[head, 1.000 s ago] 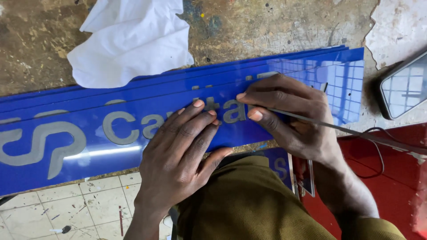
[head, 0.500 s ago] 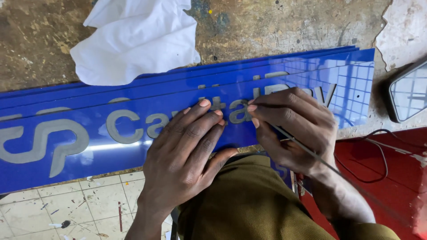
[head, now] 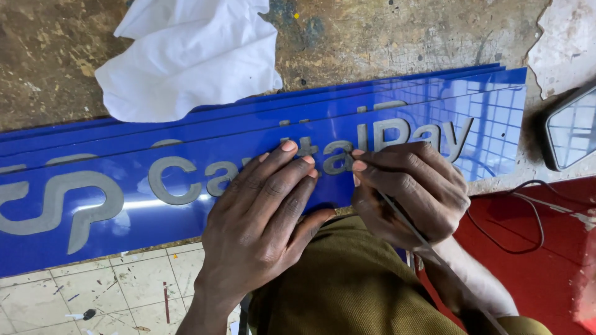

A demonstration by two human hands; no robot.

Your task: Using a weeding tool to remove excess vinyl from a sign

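A long glossy blue sign panel [head: 124, 211] with grey cut-out lettering lies on top of several similar blue panels across a worn workbench. My left hand [head: 261, 217] lies flat on it, fingers spread and pressing over the letters near the middle. Beside it my right hand [head: 410, 189] pinches a thin metal tool [head: 406, 223], its tip against a grey letter. The tool's shaft runs back under my wrist.
A crumpled white cloth [head: 186, 56] lies on the stained bench [head: 403, 37] behind the panels. A phone-like device [head: 574, 127] sits at the right edge. A thin black cable [head: 515, 223] crosses a red surface [head: 540, 267] lower right. Tiled floor [head: 93, 291] shows lower left.
Both hands have slid slightly left along the lettering, and the view has shifted so the panel's right end shows more. The tool tip stays on the letters.
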